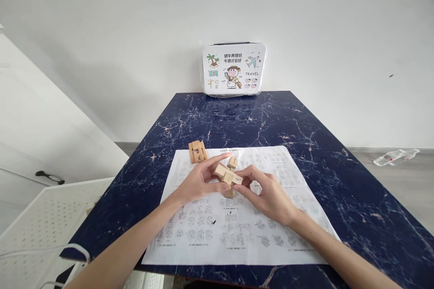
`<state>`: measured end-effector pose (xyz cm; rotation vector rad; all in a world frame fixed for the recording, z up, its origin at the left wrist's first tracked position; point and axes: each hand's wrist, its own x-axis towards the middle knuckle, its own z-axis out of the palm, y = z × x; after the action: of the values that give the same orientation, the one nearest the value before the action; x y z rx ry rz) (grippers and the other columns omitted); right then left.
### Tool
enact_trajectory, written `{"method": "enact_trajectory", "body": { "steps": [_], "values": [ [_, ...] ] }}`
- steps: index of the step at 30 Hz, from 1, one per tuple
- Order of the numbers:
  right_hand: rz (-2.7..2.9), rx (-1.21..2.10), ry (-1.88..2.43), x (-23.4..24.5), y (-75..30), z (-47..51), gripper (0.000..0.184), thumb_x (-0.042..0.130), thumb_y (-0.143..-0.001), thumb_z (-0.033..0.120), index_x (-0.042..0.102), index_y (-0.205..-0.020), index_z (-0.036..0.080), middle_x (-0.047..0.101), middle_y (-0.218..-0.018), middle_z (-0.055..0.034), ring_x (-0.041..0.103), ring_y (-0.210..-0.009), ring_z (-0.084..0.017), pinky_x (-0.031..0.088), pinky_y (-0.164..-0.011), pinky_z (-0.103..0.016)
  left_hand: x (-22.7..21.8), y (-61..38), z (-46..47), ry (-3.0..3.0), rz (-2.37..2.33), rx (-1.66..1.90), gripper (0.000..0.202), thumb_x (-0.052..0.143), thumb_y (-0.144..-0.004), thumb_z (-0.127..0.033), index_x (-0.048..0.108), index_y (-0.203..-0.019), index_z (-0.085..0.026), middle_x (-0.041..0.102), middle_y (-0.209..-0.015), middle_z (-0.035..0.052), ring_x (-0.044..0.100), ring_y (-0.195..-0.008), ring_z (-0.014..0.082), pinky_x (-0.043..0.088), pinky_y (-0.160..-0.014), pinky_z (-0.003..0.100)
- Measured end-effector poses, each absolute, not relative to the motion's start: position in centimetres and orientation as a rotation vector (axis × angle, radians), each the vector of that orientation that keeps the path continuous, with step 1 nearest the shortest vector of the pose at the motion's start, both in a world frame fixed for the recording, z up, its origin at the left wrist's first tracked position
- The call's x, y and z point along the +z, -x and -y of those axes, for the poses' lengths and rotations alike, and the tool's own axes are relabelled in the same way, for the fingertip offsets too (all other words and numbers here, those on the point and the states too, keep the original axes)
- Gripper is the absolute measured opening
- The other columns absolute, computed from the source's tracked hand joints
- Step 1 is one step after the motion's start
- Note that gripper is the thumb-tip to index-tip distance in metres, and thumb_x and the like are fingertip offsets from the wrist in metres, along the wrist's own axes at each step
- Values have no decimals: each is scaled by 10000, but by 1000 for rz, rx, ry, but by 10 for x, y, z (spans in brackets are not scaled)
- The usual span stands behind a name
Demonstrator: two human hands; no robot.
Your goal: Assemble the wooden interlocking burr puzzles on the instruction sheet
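Several interlocked notched wooden blocks form a cross-shaped wooden puzzle [229,178] above the printed sheet, with handwritten numbers on some of the blocks. My left hand [200,181] grips it from the left, thumb along the near side and index finger stretched toward the far block. From the right, my right hand [266,192] pinches the end of the block marked 3 between thumb and fingers. Other notched wooden blocks [197,151] lie side by side at the sheet's upper left edge, just beyond my left hand. Inner joints of the puzzle are hidden.
The white sheet [203,253] with small diagrams covers the near part of the dark blue marbled table [233,122]. A white cartoon-printed case [234,68] stands at the back against the wall. A white perforated surface [44,214] with a cable [76,246] is at left; plastic bottles [395,157] lie on the floor, right.
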<state>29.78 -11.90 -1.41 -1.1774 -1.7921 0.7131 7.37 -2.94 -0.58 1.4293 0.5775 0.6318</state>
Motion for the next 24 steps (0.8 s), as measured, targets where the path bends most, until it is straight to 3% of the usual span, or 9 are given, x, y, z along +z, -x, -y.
{"method": "enact_trajectory", "body": {
  "steps": [6, 12, 18, 24],
  "values": [
    [1696, 442, 1239, -27, -288, 120, 204, 619, -1039, 434, 572, -1044, 236, 685, -721, 3, 639, -596, -170, 518, -573, -292, -2, -79, 32, -1414, -628, 615, 399, 811, -920, -439, 772, -1256, -226, 766, -1217, 110, 696, -1131, 280, 518, -1039, 431],
    [1706, 225, 1243, -27, -282, 120, 220, 596, -1060, 438, 574, -993, 230, 631, -626, 28, 582, -496, -143, 493, -523, -279, 7, -84, 43, -1463, -567, 594, 359, 653, -1035, -478, 769, -1302, -267, 682, -1421, 97, 614, -1321, 304, 439, -1160, 447],
    [1724, 144, 1254, -26, -280, 119, 245, 571, -1072, 438, 612, -958, 225, 630, -603, 24, 574, -471, -136, 472, -499, -276, 3, -88, 44, -1342, -554, 613, 354, 707, -990, -516, 829, -1154, -227, 759, -1205, 106, 686, -1148, 281, 487, -1077, 413],
    [1731, 142, 1281, -30, -280, 118, 307, 562, -1077, 474, 630, -914, 223, 635, -599, 13, 573, -465, -138, 456, -492, -280, -3, -91, 42, -1299, -564, 613, 389, 707, -981, -544, 820, -1190, -235, 756, -1227, 96, 679, -1155, 269, 474, -1093, 403]
  ]
}}
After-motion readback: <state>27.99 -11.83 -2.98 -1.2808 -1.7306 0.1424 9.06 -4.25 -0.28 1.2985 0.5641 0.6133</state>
